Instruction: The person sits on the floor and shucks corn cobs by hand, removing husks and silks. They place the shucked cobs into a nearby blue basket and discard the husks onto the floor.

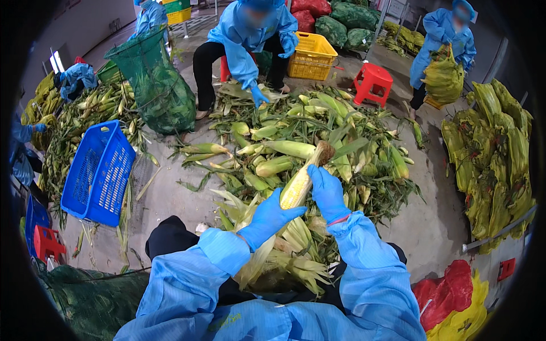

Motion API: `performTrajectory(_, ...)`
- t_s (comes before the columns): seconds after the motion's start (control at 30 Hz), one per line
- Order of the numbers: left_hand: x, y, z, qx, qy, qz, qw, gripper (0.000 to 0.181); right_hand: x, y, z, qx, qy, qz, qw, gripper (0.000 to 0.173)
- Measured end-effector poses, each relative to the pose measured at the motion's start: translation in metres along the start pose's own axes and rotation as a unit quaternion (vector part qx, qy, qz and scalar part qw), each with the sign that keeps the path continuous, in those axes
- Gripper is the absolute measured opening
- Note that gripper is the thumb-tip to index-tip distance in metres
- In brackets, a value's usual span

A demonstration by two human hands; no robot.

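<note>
An ear of corn (297,191), its husk partly peeled to bare pale yellow kernels, is held up before me in both hands. My left hand (269,219), in a blue glove, grips its lower end. Around the upper part, near the brown silk (325,152), closes my right hand (327,192), gloved the same way. Green husk still covers the ear's left side. Beyond it spreads a heap of unpeeled corn (277,166) on the concrete floor. Loose stripped husks (294,260) lie between my knees, below my hands.
At left stands a blue plastic crate (96,174), with a green mesh sack (158,93) behind it. A co-worker (251,38) sits across the heap; another person (443,51) carries a yellow mesh sack. Red stools (373,83), a yellow crate (311,55) and stacked yellow mesh bags (490,162) surround the area.
</note>
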State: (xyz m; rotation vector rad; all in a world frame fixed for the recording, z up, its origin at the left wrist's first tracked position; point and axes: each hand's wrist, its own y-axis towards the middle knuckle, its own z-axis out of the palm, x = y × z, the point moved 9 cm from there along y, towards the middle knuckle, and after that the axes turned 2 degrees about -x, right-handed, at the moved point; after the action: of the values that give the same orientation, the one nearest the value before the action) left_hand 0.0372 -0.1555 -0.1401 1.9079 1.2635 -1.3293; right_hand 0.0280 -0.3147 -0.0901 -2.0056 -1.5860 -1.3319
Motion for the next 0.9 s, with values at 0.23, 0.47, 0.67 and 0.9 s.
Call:
performTrajectory(0.23, 0.004, -0.002, 0.019, 0.071, -0.326, 0.006, 0.943, 0.062, -0.033, -0.017, 0.030, 0.042, 0.384, 0.301, 0.872, 0.031)
performTrajectory(0.47, 0.012, 0.005, 0.017, 0.098, -0.294, -0.036, 0.950, 0.065, -0.036, -0.013, 0.016, 0.066, 0.377, 0.277, 0.881, 0.039)
performTrajectory(0.67, -0.002, 0.003, 0.005, 0.027, 0.109, 0.009, 0.994, 0.089, -0.037, 0.001, -0.005, 0.082, 0.163, 0.233, 0.955, 0.059)
performTrajectory(0.9, -0.020, -0.006, 0.006, 0.027, 0.034, 0.054, 0.998, 0.081, -0.043, 0.012, -0.008, 0.022, 0.221, 0.204, 0.953, 0.051)
